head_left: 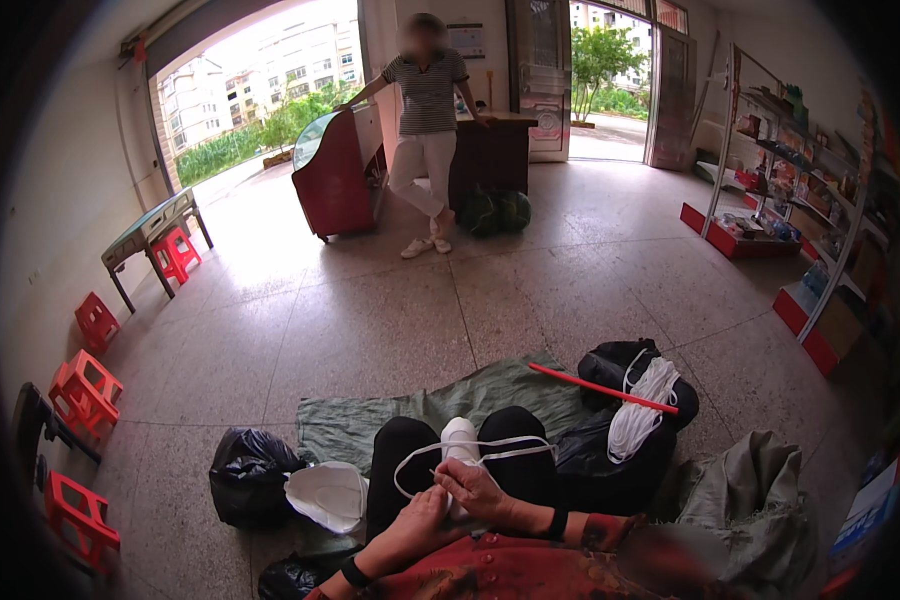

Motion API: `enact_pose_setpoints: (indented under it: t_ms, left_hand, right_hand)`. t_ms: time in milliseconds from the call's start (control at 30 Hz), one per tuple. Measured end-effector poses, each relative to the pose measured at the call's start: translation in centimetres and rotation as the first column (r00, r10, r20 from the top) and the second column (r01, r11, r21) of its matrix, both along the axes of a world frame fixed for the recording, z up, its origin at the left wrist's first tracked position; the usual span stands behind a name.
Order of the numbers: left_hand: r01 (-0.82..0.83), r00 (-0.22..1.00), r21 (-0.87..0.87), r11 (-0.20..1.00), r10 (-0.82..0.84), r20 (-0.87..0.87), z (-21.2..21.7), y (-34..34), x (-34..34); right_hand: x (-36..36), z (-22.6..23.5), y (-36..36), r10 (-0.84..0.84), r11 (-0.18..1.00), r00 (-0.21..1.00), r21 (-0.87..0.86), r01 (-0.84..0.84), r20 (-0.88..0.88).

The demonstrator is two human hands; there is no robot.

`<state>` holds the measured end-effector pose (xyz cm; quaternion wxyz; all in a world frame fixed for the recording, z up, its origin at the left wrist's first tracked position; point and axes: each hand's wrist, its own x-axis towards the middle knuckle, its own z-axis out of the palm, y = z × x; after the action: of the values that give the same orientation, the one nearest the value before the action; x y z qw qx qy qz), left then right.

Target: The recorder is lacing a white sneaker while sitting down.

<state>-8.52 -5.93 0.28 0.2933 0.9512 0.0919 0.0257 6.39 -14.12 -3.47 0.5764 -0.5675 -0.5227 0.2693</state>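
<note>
Both hands meet at the lower centre of the frame, the left hand (417, 518) just below the right hand (478, 493), their grips closed with fingertips pinched together, apparently on the white cord (518, 439); fingers hide the exact hold. The cord loops over the dark-clad knees, around a white shoe-like piece (459, 432) held between them. To do this well, I would pinch close to the cord's end, keep the loop flat and untwisted, pull evenly, and let the knees steady the piece. Counted: one such piece in the lap; one white hollow piece (327, 495) at lower left; one hank of white cord (642, 410) and one red rod (570, 377) at lower right; one standing person (425, 110) at upper centre.
</note>
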Motion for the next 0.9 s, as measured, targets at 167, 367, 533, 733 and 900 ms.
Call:
enact_pose_setpoints:
  t_ms: [167, 367, 533, 733, 900]
  left_hand:
    - [0.022, 0.999, 0.027, 0.999, -0.02, -0.046, 2.0, 0.1, 0.0]
    - [0.476, 0.783, 0.342, 0.811, -0.567, 0.256, 3.5, 1.2, 2.8]
    - [0.487, 0.816, 0.176, 0.856, -0.517, 0.259, -2.6, 0.8, 8.2]
    - [0.415, 0.813, 0.087, 0.906, -0.412, 0.411, -3.1, 1.0, 6.9]
    - [0.449, 0.814, 0.13, 0.884, -0.465, 0.348, -2.8, 0.2, 7.5]
  right_hand:
    - [0.0, 0.3, -0.2, 0.016, 1.0, 0.996, -0.012, -0.017, -0.088]
    - [3.4, 3.2, 1.7, 0.015, 0.998, 0.945, -0.05, -0.033, -0.326]
    - [5.7, 6.5, -0.4, 0.004, 0.999, 0.998, 0.032, -0.006, 0.062]
    - [12.6, 24.3, -23.2, -0.032, 0.98, 0.999, -0.195, 0.034, 0.011]
    - [11.2, 27.8, -33.5, 0.129, 0.98, 0.991, -0.156, -0.122, 0.035]
